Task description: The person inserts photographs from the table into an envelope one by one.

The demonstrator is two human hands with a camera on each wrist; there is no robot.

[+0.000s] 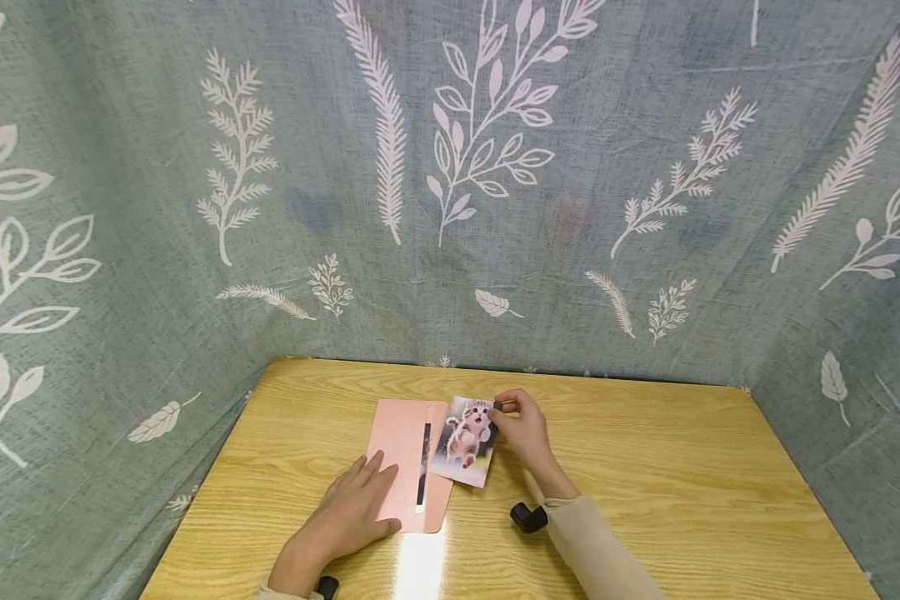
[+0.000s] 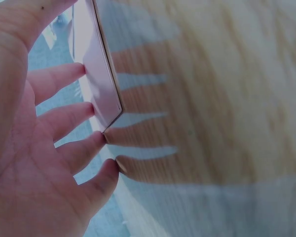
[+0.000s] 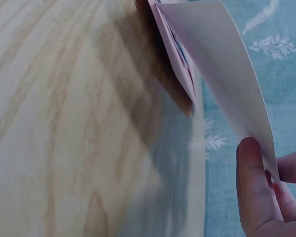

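A pink envelope (image 1: 401,425) lies on the wooden table, its flap side to the right, with a dark picture edge (image 1: 423,467) showing in its opening. My left hand (image 1: 352,504) rests on the envelope's lower left with fingers spread and straight; in the left wrist view its fingertips touch the envelope's (image 2: 101,94) surface. Between thumb and fingers, my right hand (image 1: 525,429) pinches the upper right edge of a kitten photo card (image 1: 467,442). The card is lifted at a tilt, its left side over the envelope's right edge. Its plain white back (image 3: 222,59) faces the right wrist camera.
The wooden table (image 1: 645,467) extends to both sides. Behind and beside it hangs a grey-green curtain (image 1: 450,317) with white leaf prints. A black wrist device (image 1: 528,517) sits by the right sleeve, and another (image 1: 327,587) by the left wrist.
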